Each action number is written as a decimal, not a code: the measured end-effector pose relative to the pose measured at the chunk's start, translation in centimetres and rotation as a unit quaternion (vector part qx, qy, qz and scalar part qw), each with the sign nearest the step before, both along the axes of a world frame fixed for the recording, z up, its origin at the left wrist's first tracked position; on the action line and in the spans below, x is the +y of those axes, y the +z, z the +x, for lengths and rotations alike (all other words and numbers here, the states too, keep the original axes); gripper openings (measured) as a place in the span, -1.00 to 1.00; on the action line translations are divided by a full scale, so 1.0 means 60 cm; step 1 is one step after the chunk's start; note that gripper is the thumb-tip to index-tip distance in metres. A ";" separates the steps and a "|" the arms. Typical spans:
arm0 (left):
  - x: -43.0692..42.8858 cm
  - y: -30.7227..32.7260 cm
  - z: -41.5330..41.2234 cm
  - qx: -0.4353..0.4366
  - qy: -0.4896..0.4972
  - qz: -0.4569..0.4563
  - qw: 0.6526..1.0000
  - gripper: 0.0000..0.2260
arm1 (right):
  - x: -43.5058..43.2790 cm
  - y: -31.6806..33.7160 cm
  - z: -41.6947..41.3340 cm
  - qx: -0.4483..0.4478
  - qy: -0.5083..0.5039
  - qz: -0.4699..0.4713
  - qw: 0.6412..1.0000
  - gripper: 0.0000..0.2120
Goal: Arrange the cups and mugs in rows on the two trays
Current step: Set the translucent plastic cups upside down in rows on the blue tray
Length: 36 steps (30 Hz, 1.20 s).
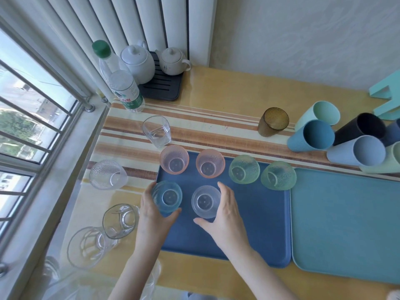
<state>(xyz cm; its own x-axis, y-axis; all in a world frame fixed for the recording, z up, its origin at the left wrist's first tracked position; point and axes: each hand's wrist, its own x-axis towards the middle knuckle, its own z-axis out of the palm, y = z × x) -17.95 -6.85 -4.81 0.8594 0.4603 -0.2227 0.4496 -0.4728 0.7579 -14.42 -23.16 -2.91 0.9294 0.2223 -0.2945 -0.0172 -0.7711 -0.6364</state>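
On the dark blue tray [255,230], the left hand [151,211] grips a blue cup [167,197], the right hand [225,215] a clear cup [205,201]; bottom-left glasses [86,247] blur, partly cut off.

place: home | cues: teapots [138,59], radiator [129,18], barred window [32,100], striped tablecloth [194,124]
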 end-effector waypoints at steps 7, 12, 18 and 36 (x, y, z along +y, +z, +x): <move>0.002 -0.001 -0.003 -0.004 -0.004 0.007 1.000 -0.30 | -0.006 -0.005 -0.007 0.004 -0.030 0.005 1.000 -0.29; 0.002 -0.001 -0.003 0.007 -0.008 0.007 1.000 -0.31 | 0.002 -0.006 -0.009 0.001 -0.053 0.017 0.998 -0.31; 0.001 -0.002 -0.005 0.007 -0.013 -0.004 1.000 -0.32 | 0.003 -0.013 -0.010 0.006 -0.062 0.027 0.998 -0.30; 0.037 0.081 0.112 -0.020 -0.094 0.148 0.984 -0.29 | -0.001 0.061 0.146 -0.099 0.078 -0.065 0.990 -0.19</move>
<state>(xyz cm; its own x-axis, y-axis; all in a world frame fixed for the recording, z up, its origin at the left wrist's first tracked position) -11.22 -4.63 0.08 0.9410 0.3316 -0.0680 0.3060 -0.7473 0.5899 -5.65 -23.20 0.75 0.9295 0.3393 -0.1443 0.2235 -0.8298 -0.5114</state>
